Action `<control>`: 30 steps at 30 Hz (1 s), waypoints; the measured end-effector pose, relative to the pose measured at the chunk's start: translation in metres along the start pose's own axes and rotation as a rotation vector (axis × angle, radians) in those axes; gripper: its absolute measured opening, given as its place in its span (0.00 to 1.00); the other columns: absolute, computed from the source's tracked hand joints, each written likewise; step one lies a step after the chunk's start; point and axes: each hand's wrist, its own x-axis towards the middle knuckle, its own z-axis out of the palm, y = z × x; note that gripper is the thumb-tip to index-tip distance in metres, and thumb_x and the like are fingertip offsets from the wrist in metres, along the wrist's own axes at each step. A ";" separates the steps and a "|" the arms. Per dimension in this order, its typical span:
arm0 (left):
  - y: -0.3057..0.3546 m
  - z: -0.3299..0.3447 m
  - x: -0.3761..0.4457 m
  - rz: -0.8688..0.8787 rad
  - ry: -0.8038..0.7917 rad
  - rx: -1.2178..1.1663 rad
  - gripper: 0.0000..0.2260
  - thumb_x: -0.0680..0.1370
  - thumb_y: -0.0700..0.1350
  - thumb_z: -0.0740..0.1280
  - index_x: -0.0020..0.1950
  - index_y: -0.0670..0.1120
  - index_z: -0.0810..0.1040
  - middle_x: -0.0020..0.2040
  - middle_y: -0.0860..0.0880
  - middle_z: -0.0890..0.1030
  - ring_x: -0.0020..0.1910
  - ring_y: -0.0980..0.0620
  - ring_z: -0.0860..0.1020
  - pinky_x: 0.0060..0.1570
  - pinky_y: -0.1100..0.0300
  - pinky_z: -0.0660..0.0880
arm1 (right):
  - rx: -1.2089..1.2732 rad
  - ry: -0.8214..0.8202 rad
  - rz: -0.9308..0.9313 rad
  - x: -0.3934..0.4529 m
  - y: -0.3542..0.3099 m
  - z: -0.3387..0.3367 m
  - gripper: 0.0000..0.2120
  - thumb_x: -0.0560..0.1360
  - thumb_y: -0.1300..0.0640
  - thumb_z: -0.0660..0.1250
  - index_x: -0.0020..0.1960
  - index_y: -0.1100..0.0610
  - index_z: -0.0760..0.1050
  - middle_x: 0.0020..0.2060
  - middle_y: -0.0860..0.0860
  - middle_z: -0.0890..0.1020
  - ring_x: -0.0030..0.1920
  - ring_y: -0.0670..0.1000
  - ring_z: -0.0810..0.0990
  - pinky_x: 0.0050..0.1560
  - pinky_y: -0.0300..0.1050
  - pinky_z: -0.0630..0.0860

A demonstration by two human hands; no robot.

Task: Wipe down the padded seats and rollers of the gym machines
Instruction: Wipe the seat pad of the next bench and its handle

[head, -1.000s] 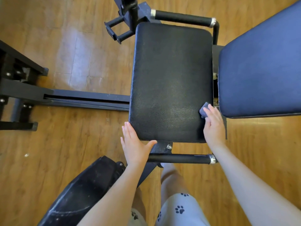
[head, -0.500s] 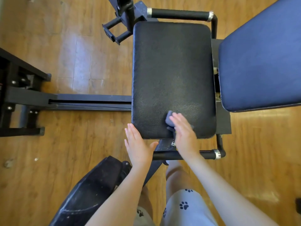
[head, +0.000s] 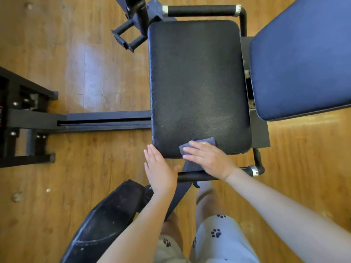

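Note:
A black padded seat (head: 197, 82) fills the middle of the view, with a blue backrest pad (head: 303, 59) to its right. My right hand (head: 209, 158) lies flat with straight fingers on a small grey cloth (head: 201, 144), pressing it onto the seat's near edge. Part of the cloth hangs down over that edge. My left hand (head: 159, 168) is open, fingers straight, resting against the seat's near left corner. Black handle bars run along the near side (head: 199, 176) and the far side (head: 201, 10) of the seat.
A black steel frame rail (head: 104, 121) runs left from the seat to a base (head: 20, 118) on the wooden floor. A black padded piece (head: 106, 221) sits low at my left. A post with pegs (head: 131, 38) stands at the far left of the seat.
My right hand has swept the cloth leftward along the seat's near edge, from the right corner to the near middle. My left hand has stayed at the near left corner.

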 end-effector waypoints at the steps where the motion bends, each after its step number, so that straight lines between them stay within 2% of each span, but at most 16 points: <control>1: 0.000 0.000 -0.001 0.010 0.000 0.027 0.47 0.74 0.52 0.70 0.76 0.40 0.38 0.78 0.46 0.43 0.76 0.48 0.40 0.73 0.53 0.47 | -0.012 0.001 0.033 -0.014 0.010 -0.004 0.23 0.82 0.64 0.46 0.57 0.56 0.79 0.58 0.52 0.80 0.62 0.55 0.75 0.61 0.48 0.67; 4: 0.004 -0.001 0.000 0.067 0.008 0.099 0.47 0.74 0.54 0.69 0.76 0.40 0.39 0.78 0.45 0.41 0.76 0.47 0.39 0.73 0.51 0.46 | -0.017 -0.040 0.167 -0.054 0.041 -0.020 0.20 0.75 0.68 0.52 0.62 0.55 0.73 0.60 0.55 0.78 0.65 0.54 0.69 0.63 0.48 0.65; 6: 0.008 -0.001 0.001 0.128 0.005 0.147 0.46 0.74 0.55 0.69 0.77 0.40 0.41 0.78 0.45 0.40 0.76 0.46 0.38 0.73 0.51 0.44 | -0.008 -0.069 0.248 -0.066 0.052 -0.028 0.21 0.73 0.69 0.53 0.63 0.56 0.69 0.61 0.56 0.77 0.65 0.55 0.68 0.67 0.47 0.61; 8: 0.010 0.000 0.002 0.164 -0.014 0.184 0.46 0.74 0.56 0.69 0.77 0.40 0.41 0.77 0.44 0.39 0.76 0.45 0.38 0.73 0.50 0.44 | 0.012 0.003 0.318 -0.069 0.053 -0.026 0.20 0.74 0.69 0.52 0.62 0.59 0.71 0.60 0.58 0.77 0.65 0.56 0.68 0.70 0.44 0.58; 9: 0.010 0.000 0.002 0.169 -0.026 0.191 0.46 0.74 0.56 0.69 0.77 0.40 0.41 0.77 0.44 0.39 0.76 0.45 0.38 0.73 0.49 0.44 | 0.053 0.080 0.413 -0.068 0.049 -0.026 0.19 0.75 0.69 0.52 0.61 0.61 0.74 0.60 0.58 0.77 0.65 0.56 0.68 0.70 0.42 0.58; 11: 0.009 0.001 0.002 0.169 -0.038 0.202 0.46 0.74 0.56 0.69 0.77 0.41 0.40 0.77 0.44 0.38 0.76 0.45 0.37 0.73 0.49 0.44 | 0.205 0.343 0.790 -0.065 0.050 -0.028 0.17 0.77 0.69 0.55 0.61 0.63 0.75 0.62 0.58 0.76 0.65 0.55 0.69 0.70 0.40 0.59; 13: 0.008 0.002 0.002 0.173 -0.039 0.209 0.47 0.74 0.56 0.68 0.77 0.41 0.39 0.77 0.44 0.37 0.76 0.45 0.37 0.73 0.49 0.45 | 0.450 0.579 1.240 -0.057 0.055 -0.039 0.17 0.79 0.65 0.56 0.64 0.58 0.73 0.64 0.52 0.75 0.65 0.52 0.71 0.69 0.45 0.64; 15: 0.008 0.003 0.003 0.180 -0.038 0.206 0.47 0.74 0.55 0.69 0.77 0.41 0.39 0.77 0.44 0.37 0.76 0.45 0.37 0.73 0.49 0.45 | 0.703 0.669 1.447 -0.049 0.064 -0.043 0.16 0.80 0.59 0.56 0.65 0.53 0.73 0.62 0.48 0.76 0.63 0.49 0.73 0.65 0.46 0.69; 19: 0.009 0.003 0.002 0.188 -0.038 0.187 0.47 0.74 0.54 0.70 0.77 0.40 0.39 0.77 0.44 0.37 0.75 0.45 0.37 0.73 0.50 0.48 | 0.858 0.605 1.486 -0.039 0.063 -0.044 0.16 0.81 0.55 0.55 0.67 0.53 0.70 0.60 0.47 0.75 0.61 0.48 0.72 0.60 0.41 0.68; 21: 0.010 0.003 0.001 0.183 -0.039 0.179 0.47 0.74 0.54 0.70 0.76 0.40 0.40 0.77 0.44 0.37 0.75 0.44 0.37 0.73 0.50 0.49 | 0.868 0.579 1.539 -0.050 0.050 -0.039 0.17 0.81 0.55 0.53 0.69 0.52 0.68 0.60 0.45 0.73 0.61 0.47 0.71 0.62 0.42 0.67; 24: 0.012 0.005 0.001 0.180 -0.025 0.186 0.47 0.74 0.54 0.70 0.76 0.39 0.40 0.77 0.43 0.38 0.76 0.43 0.37 0.73 0.49 0.51 | 0.826 0.653 1.600 -0.064 0.027 -0.026 0.18 0.81 0.58 0.54 0.70 0.51 0.67 0.64 0.48 0.73 0.65 0.50 0.71 0.68 0.50 0.65; 30: 0.010 0.010 0.003 0.199 0.014 0.171 0.47 0.72 0.51 0.73 0.76 0.36 0.43 0.77 0.40 0.41 0.76 0.41 0.39 0.72 0.49 0.54 | 0.828 0.780 1.732 -0.051 -0.004 -0.013 0.20 0.81 0.59 0.54 0.73 0.53 0.61 0.68 0.53 0.70 0.67 0.54 0.68 0.68 0.49 0.63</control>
